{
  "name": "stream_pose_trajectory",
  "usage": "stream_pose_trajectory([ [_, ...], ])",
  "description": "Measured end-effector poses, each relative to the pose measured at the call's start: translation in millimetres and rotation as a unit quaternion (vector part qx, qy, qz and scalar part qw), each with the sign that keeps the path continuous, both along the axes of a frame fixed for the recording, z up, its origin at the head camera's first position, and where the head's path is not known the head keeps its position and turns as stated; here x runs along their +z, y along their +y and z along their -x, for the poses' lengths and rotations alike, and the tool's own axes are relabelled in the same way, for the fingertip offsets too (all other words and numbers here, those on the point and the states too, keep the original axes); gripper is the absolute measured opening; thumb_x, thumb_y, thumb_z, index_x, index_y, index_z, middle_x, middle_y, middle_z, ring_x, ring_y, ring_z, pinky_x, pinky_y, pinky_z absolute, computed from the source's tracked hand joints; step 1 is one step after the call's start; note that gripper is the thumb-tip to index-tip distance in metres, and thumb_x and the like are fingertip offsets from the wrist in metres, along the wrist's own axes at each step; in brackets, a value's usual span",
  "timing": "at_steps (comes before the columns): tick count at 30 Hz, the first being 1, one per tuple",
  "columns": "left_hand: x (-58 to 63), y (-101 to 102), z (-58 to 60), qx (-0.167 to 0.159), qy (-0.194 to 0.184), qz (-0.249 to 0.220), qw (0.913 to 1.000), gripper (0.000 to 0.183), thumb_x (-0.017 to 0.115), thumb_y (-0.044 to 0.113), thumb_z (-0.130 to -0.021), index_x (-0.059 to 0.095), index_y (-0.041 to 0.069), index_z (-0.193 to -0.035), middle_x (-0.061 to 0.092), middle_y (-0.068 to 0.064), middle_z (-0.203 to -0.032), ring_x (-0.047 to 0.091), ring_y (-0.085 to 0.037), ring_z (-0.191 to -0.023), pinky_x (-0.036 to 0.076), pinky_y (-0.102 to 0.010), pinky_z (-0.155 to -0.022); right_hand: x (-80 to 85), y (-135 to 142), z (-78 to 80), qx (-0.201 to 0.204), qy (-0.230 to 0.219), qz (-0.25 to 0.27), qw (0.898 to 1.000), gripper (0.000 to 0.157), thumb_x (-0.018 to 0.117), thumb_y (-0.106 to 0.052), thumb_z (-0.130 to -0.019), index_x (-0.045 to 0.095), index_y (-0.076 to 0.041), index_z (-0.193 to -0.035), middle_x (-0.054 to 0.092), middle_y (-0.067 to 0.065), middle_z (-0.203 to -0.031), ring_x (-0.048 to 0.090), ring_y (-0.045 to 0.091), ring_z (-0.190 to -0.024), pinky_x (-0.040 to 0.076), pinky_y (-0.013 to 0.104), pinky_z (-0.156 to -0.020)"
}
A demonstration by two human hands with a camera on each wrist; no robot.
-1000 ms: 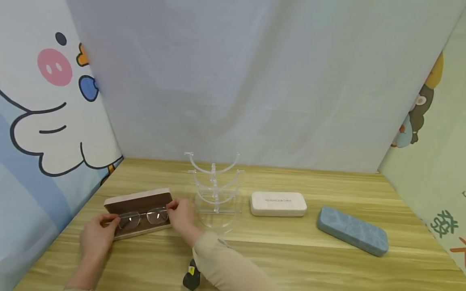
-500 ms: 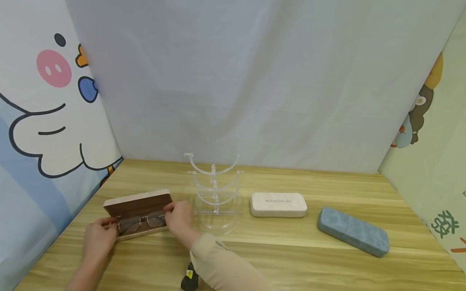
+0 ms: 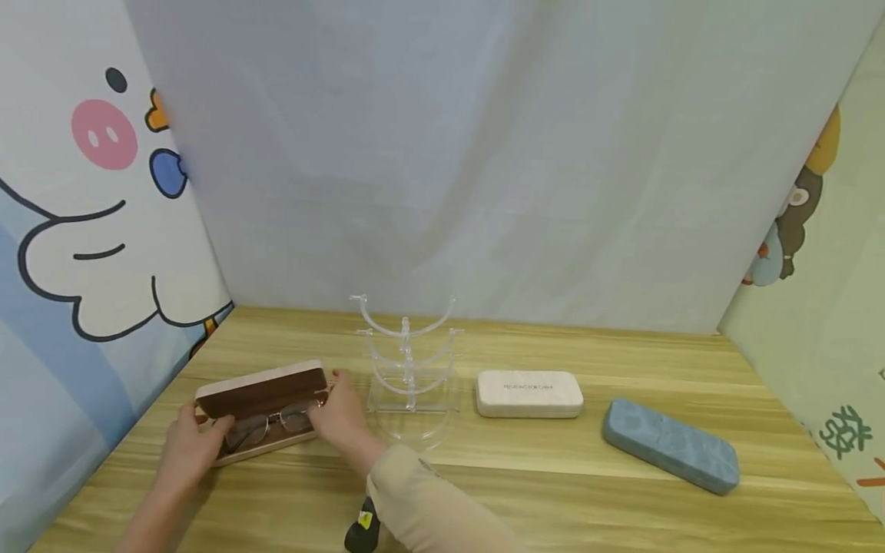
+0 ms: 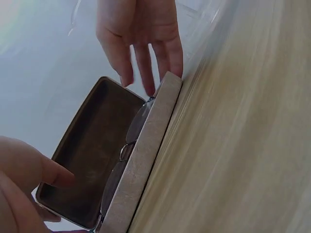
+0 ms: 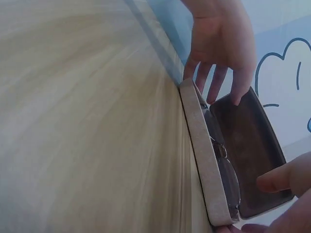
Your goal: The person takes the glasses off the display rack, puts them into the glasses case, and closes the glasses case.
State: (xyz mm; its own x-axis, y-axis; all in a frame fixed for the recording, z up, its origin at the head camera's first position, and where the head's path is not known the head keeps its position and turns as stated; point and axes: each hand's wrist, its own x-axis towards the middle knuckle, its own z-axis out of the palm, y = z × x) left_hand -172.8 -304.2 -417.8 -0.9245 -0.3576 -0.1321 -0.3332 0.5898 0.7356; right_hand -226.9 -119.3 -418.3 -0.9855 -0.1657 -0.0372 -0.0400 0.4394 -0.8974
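Note:
A cream eyeglass case with a brown lining lies with its lid raised at the left of the table. Thin-rimmed glasses lie inside its base, lenses facing outward. At the case's left end is my left hand, thumb in front of the lid's lining and fingers extended by the end. My right hand is at the other end, its fingers fairly straight beside the case in the left wrist view. Neither hand pinches the glasses. Parts of the fingers are hidden behind the case.
A clear tiered glasses stand is just right of my right hand. Further right lie a closed cream case and a closed blue case. A black object with a yellow mark sits beside my right sleeve.
Both hands pinched the glasses by their outer ends a second ago. The glasses have gone down into the case, and the hands have let go and shifted to the case's ends.

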Motion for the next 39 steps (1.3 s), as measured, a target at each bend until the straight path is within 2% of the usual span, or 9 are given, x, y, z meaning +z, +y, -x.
stream_pose_trajectory([
  [4,-1.1,1.2,-1.6,0.009,0.014,-0.006,0.9998,0.078,0.038,0.035,-0.094,-0.007,-0.008,-0.141,0.02,-0.039,-0.136,0.022,-0.052,-0.124,0.023,-0.059,-0.1,-1.0,2.2,1.3,0.051,0.006,0.005,0.999,0.077,0.054,0.004,-0.08,0.024,-0.025,-0.144,0.053,0.008,-0.128,0.034,0.01,-0.043,0.031,0.02,-0.038],
  [9,-6.3,3.6,-6.0,0.033,0.023,0.002,0.9992,0.082,0.037,0.047,-0.093,-0.004,-0.004,-0.143,0.026,-0.036,-0.137,0.029,-0.051,-0.121,0.026,-0.059,-0.099,-2.0,4.6,-1.7,0.079,0.015,0.029,0.996,0.068,0.054,-0.002,-0.085,0.027,-0.026,-0.143,0.046,0.006,-0.136,0.029,0.007,-0.037,0.029,0.016,-0.035],
  [13,-9.0,5.4,-8.3,0.049,0.019,-0.008,0.9986,0.087,0.035,0.056,-0.09,-0.001,-0.002,-0.144,0.026,-0.034,-0.139,0.032,-0.049,-0.123,0.026,-0.057,-0.1,-1.7,7.3,-2.4,0.064,0.016,0.042,0.997,0.059,0.061,-0.014,-0.085,0.036,-0.024,-0.137,0.046,0.008,-0.136,0.058,0.014,-0.069,0.045,0.023,-0.053],
  [17,-9.9,5.9,-9.2,0.072,0.022,-0.029,0.9968,0.087,0.031,0.063,-0.087,0.007,0.0,-0.143,0.029,-0.031,-0.139,0.031,-0.046,-0.125,0.026,-0.057,-0.1,-1.6,9.9,-1.5,0.064,0.013,0.047,0.997,0.047,0.063,-0.022,-0.085,0.042,-0.021,-0.128,0.05,0.009,-0.131,0.055,0.025,-0.107,0.048,0.031,-0.074],
  [23,-13.3,3.9,-8.3,0.095,0.054,-0.023,0.9937,0.075,0.033,0.055,-0.091,0.02,-0.004,-0.135,0.033,-0.032,-0.135,0.032,-0.048,-0.123,0.028,-0.055,-0.097,-2.2,13.0,0.1,0.07,0.014,0.059,0.996,0.027,0.056,-0.029,-0.09,0.046,-0.016,-0.112,0.053,0.01,-0.125,0.059,0.019,-0.091,0.047,0.028,-0.065],
  [26,-15.1,1.8,-7.6,0.102,0.071,-0.056,0.9907,0.074,0.039,0.054,-0.09,0.023,-0.003,-0.134,0.03,-0.031,-0.138,0.028,-0.046,-0.126,0.025,-0.055,-0.1,-3.0,13.2,1.2,0.067,0.02,0.069,0.995,0.023,0.054,-0.028,-0.092,0.047,-0.014,-0.108,0.054,0.012,-0.123,0.059,0.016,-0.086,0.046,0.025,-0.062],
  [30,-18.2,-0.9,-8.2,0.108,0.093,-0.111,0.9835,0.065,0.048,0.051,-0.088,0.033,0.002,-0.128,0.033,-0.021,-0.136,0.029,-0.035,-0.125,0.027,-0.048,-0.098,-5.5,14.3,2.1,0.067,0.016,0.085,0.994,0.019,0.055,-0.024,-0.091,0.048,-0.014,-0.106,0.053,0.012,-0.124,0.058,0.011,-0.074,0.043,0.022,-0.054],
  [33,-20.6,-2.6,-9.7,0.109,0.104,-0.12,0.9812,0.048,0.052,0.048,-0.087,0.042,0.012,-0.118,0.036,-0.014,-0.13,0.031,-0.028,-0.121,0.029,-0.039,-0.094,-7.4,15.3,2.4,0.064,0.021,0.08,0.995,0.018,0.057,-0.024,-0.09,0.049,-0.015,-0.104,0.054,0.01,-0.125,0.053,0.009,-0.067,0.041,0.021,-0.051],
  [39,-23.8,-5.4,-11.5,0.098,0.113,-0.139,0.9789,0.044,0.055,0.045,-0.087,0.042,0.015,-0.117,0.029,-0.019,-0.136,0.023,-0.034,-0.13,0.02,-0.048,-0.105,-10.9,17.4,2.2,0.065,0.035,0.069,0.995,0.019,0.059,-0.023,-0.088,0.051,-0.016,-0.104,0.056,0.008,-0.124,0.052,0.007,-0.072,0.043,0.02,-0.054],
])
